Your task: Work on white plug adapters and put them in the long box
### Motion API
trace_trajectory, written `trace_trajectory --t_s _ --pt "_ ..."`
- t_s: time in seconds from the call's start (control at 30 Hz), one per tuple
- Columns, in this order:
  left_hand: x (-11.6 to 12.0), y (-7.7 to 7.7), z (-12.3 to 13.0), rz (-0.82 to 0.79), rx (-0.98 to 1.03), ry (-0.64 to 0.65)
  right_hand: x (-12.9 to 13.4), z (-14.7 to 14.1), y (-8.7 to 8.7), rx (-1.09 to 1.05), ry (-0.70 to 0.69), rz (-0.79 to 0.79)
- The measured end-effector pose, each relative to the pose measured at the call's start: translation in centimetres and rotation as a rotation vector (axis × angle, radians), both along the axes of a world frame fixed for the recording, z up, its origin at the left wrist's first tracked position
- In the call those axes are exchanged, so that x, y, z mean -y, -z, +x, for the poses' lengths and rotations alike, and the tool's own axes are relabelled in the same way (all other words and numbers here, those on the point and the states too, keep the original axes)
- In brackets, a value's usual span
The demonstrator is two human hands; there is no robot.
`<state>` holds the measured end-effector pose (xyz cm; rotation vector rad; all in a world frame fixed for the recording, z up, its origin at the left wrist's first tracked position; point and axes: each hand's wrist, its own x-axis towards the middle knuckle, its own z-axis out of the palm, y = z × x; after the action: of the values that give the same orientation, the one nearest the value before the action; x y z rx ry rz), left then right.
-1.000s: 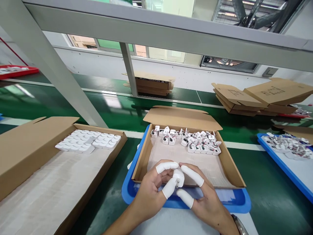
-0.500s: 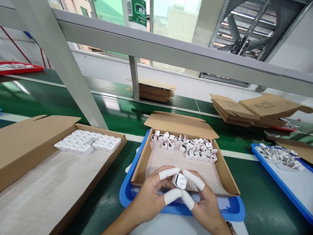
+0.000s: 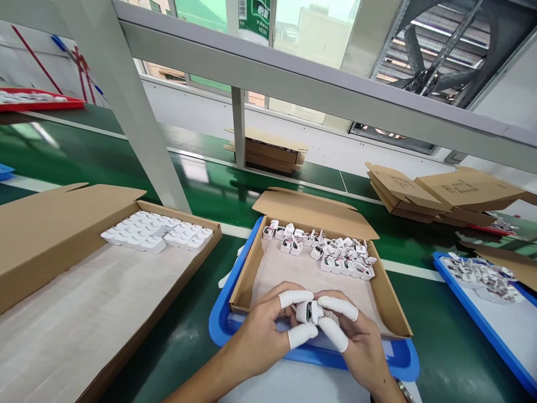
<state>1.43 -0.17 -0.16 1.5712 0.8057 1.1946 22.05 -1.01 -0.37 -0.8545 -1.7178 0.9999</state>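
A small white plug charger (image 3: 306,313) is between my two hands, above the near edge of a cardboard box (image 3: 388,308). My left hand (image 3: 268,324), with white finger cots on thumb and forefinger, pinches its hollow body. On the other side, my right hand (image 3: 354,336), also in finger cots, grips the end piece with its thumb and forefinger. A dark gap with something green inside shows between body and end piece. Several opened white charger housings (image 3: 346,263) with wires stand in the far part of the box.
The box rests on a blue tray (image 3: 218,324). Another cardboard box (image 3: 216,232) at left holds rows of white chargers (image 3: 155,229). A blue tray of small parts (image 3: 438,263) lies at right. A grey metal frame (image 3: 138,112) rises over the green conveyor belt (image 3: 188,319).
The end piece, which sat nearly closed on the charger body, now stands away from it with the inside showing. My right hand has moved slightly right; the view has shifted a little.
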Motion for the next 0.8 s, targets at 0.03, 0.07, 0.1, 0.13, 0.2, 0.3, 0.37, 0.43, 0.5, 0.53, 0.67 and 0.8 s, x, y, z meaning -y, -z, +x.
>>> trace_trajectory --t_s 0.03,0.07,0.1,0.13,0.2,0.3,0.37,0.43,0.5,0.53,0.67,0.8 --pt "0.0 0.1 0.0 0.013 0.001 0.004 0.0 -0.1 -0.1 0.007 0.006 0.013" --pt "-0.1 0.1 -0.1 0.027 0.003 0.006 0.0 -0.2 -0.1 0.017 0.012 0.028" --pt "-0.1 0.2 -0.1 0.038 0.009 0.012 0.0 -0.2 -0.2 0.028 0.015 0.041" --pt "-0.1 0.2 -0.2 0.041 0.020 0.021 0.0 -0.3 -0.3 0.042 0.014 0.046" --pt "-0.2 0.2 -0.2 0.024 0.063 0.044 0.1 -0.3 -0.5 0.067 -0.010 0.043" --pt "-0.2 0.0 -0.1 -0.042 0.162 0.076 0.3 -0.2 -0.4 0.099 -0.035 0.028" --pt "-0.2 -0.2 -0.1 -0.075 0.202 0.080 0.4 0.1 0.3 0.136 0.009 0.080" --pt "-0.2 -0.3 0.0 -0.064 0.183 0.057 0.4 0.4 1.5 0.186 0.093 0.197" --pt "-0.1 -0.5 0.1 0.000 0.087 -0.013 0.3 0.7 2.7 0.244 0.187 0.313" --pt "0.0 -0.5 0.2 0.037 0.019 -0.059 0.2 0.8 3.2 0.278 0.220 0.352" --pt "0.8 -0.6 0.9 0.112 -0.199 -0.209 -0.4 0.8 3.8 0.367 0.170 0.533" --pt "1.9 -1.4 1.0 0.197 -0.307 -0.304 -0.5 0.5 3.3 0.396 0.133 0.645"
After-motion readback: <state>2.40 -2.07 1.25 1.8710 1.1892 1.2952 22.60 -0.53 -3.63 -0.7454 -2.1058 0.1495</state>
